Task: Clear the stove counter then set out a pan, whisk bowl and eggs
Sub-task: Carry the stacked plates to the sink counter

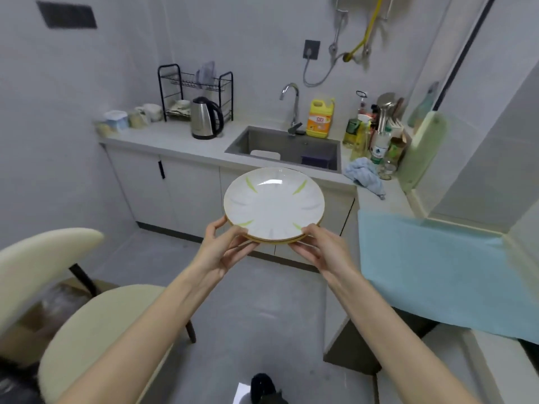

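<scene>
Plate stack (pixel 274 204) rim in fingers of left hand (pixel 222 253), right hand (pixel 323 251)

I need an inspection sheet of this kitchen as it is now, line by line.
surface: grey counter with sink; blue towel covers the surface at right.
job's things: stacked plates held in the air; pan, bowl, eggs: nothing seen.
clutter: kettle, rack, cups, soap bottle, blue cloth.
grips: left hand and right hand each hold the plates' near rim.
cables: grey cord hangs from a wall socket; yellow hose above.
surroundings: two cream chairs at left; tiled walls.
</scene>
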Demonstrator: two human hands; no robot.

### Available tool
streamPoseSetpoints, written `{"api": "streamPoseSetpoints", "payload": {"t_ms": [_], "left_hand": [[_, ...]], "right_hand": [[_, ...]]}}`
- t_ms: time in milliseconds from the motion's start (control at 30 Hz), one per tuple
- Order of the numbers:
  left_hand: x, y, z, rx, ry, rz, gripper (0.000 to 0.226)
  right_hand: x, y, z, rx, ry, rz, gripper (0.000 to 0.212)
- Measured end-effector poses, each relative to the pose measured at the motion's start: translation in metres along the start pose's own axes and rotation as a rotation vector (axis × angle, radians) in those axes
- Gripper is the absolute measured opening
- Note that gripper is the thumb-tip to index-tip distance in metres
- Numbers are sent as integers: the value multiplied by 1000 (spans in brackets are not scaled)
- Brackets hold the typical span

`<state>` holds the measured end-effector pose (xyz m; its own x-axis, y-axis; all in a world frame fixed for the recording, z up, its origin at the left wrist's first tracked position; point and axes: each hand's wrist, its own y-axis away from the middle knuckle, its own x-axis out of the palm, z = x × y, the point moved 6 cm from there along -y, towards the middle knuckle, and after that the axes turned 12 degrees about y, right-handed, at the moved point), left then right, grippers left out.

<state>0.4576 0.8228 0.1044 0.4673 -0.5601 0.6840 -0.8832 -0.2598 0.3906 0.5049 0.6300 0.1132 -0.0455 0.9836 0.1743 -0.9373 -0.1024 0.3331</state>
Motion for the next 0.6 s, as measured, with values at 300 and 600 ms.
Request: {"api": "streamPoseSetpoints", "payload": {"t_ms": [300,600], "left_hand": [[3,-139,-102,176,26,-162,64],[-26,-260,-192,264,85,-243,64]], "right_hand": [[123,-176,44,52,85,209,8],[247,-309,56,136,167,342,10]]}}
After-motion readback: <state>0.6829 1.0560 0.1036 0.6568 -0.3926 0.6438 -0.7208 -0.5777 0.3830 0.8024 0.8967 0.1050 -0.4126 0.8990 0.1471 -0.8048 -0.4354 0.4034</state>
